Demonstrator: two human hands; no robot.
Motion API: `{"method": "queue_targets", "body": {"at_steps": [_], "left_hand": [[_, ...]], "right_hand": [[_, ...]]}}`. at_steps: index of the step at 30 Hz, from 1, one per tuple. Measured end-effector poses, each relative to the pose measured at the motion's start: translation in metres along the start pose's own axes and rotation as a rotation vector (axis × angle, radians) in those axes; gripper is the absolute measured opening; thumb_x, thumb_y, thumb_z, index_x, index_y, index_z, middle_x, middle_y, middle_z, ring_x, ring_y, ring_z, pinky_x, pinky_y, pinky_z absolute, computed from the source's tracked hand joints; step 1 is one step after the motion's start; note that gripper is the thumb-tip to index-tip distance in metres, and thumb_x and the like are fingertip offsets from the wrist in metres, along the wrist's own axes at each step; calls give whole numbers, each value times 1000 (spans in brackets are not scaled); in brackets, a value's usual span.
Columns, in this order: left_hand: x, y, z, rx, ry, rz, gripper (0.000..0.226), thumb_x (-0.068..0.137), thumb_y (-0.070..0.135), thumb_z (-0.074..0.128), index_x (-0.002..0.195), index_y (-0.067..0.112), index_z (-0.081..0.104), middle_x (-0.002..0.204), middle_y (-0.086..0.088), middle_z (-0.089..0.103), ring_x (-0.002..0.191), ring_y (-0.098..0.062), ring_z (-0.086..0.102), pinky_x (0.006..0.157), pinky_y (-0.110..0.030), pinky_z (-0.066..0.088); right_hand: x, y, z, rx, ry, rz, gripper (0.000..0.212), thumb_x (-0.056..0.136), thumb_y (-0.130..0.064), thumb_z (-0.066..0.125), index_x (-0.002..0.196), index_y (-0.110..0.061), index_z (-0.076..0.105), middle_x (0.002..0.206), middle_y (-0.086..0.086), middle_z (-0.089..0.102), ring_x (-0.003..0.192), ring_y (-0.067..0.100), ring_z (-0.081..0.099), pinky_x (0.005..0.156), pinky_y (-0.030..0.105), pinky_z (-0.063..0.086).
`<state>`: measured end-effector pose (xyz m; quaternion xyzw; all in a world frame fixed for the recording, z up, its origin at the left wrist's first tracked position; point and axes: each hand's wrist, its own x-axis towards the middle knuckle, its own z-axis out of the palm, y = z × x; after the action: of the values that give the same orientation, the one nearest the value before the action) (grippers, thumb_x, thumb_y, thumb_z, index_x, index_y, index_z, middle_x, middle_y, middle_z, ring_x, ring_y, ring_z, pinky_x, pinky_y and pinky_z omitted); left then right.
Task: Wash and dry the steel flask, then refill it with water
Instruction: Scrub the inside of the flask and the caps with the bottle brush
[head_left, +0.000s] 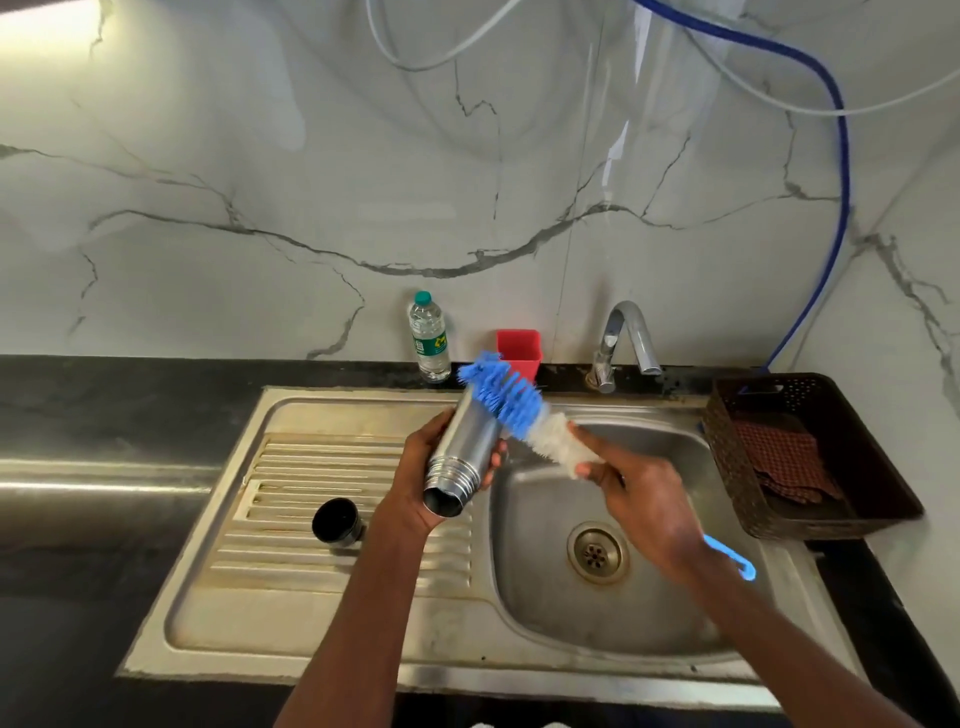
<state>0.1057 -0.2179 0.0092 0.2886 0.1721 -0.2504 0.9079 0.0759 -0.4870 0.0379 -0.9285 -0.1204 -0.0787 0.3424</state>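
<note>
Both hands work over the sink (332, 613): left hand (415, 483) fingers wrapped round the steel flask (460, 452), likely light, rigid and slick, best gripped mid-body, while right hand (639, 499) fingers clamp the bottle brush (511, 402), bristles beyond its fingertips against the flask

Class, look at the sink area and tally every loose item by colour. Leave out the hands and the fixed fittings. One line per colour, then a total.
Steel: 1, the steel flask
Blue and white: 1, the bottle brush
Black: 1, the flask cap
Red: 1, the red cup
Clear: 1, the plastic water bottle
Brown: 2, the basket and the checked cloth in it
Total: 7
</note>
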Motion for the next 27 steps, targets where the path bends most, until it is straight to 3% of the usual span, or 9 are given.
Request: {"method": "queue_targets", "body": {"at_steps": [4, 6, 11, 16, 18, 20, 22, 25, 27], "left_hand": [[-13, -6, 2, -88, 42, 16, 66, 63, 29, 99, 115, -4, 75, 100, -25, 75, 81, -40, 77, 54, -50, 63], [-17, -12, -1, -182, 128, 75, 66, 81, 33, 89, 131, -3, 67, 105, -27, 73, 103, -42, 72, 68, -58, 62], [-4, 4, 5, 52, 19, -123, 74, 88, 39, 67, 143, -8, 53, 114, -31, 67, 80, -37, 76, 60, -40, 65], [-9, -1, 2, -29, 0, 5, 77, 35, 26, 108, 102, -1, 81, 107, -22, 77, 84, -38, 78, 63, -52, 65], [-10, 1, 1, -13, -23, -45, 80, 48, 24, 105, 117, -6, 76, 116, -28, 72, 90, -41, 77, 68, -51, 66], [-11, 3, 3, -23, -45, -134, 77, 81, 23, 78, 147, -9, 52, 131, -34, 60, 99, -44, 72, 77, -48, 65], [-14, 2, 7, -58, -15, -140, 75, 81, 22, 70, 147, -7, 51, 128, -32, 62, 94, -43, 73, 73, -47, 65], [-16, -2, -1, -117, 10, -39, 82, 42, 18, 105, 116, -1, 75, 117, -22, 73, 91, -40, 76, 65, -51, 65], [-16, -2, -2, -97, -35, -84, 90, 47, 21, 106, 126, -2, 69, 122, -24, 67, 98, -40, 71, 68, -47, 66]], "right_hand": [[-10, 6, -2, 51, -45, -375, 53, 99, -37, 68, 147, -51, 50, 95, -16, 76, 71, 1, 65, 67, 32, 59], [-14, 11, 1, 47, -89, -518, 47, 103, -40, 61, 148, -47, 51, 96, -14, 76, 74, 3, 68, 68, 29, 59], [13, 22, 2, -11, 28, 36, 64, 95, -45, 69, 128, -84, 32, 90, -4, 78, 76, 13, 72, 69, 31, 55], [-10, 8, 10, 6, -11, -401, 52, 96, -34, 71, 144, -45, 56, 106, -12, 79, 76, 6, 71, 69, 26, 59], [-5, 10, 13, 0, 20, -176, 54, 95, -37, 72, 143, -53, 53, 98, -8, 80, 72, 9, 71, 68, 31, 58], [1, 11, 13, 36, 1, 85, 56, 94, -42, 71, 140, -63, 46, 92, -1, 79, 68, 16, 70, 69, 35, 58], [-5, 2, 14, -13, 7, 0, 57, 94, -42, 72, 142, -61, 47, 83, -2, 77, 60, 15, 62, 64, 32, 56], [-24, -4, 13, -63, 14, -286, 56, 96, -39, 72, 146, -53, 51, 81, -11, 75, 60, 11, 61, 57, 27, 50], [-18, 1, 13, -96, 29, -195, 58, 96, -37, 71, 145, -57, 48, 87, -11, 77, 63, 12, 65, 58, 30, 54]]}}
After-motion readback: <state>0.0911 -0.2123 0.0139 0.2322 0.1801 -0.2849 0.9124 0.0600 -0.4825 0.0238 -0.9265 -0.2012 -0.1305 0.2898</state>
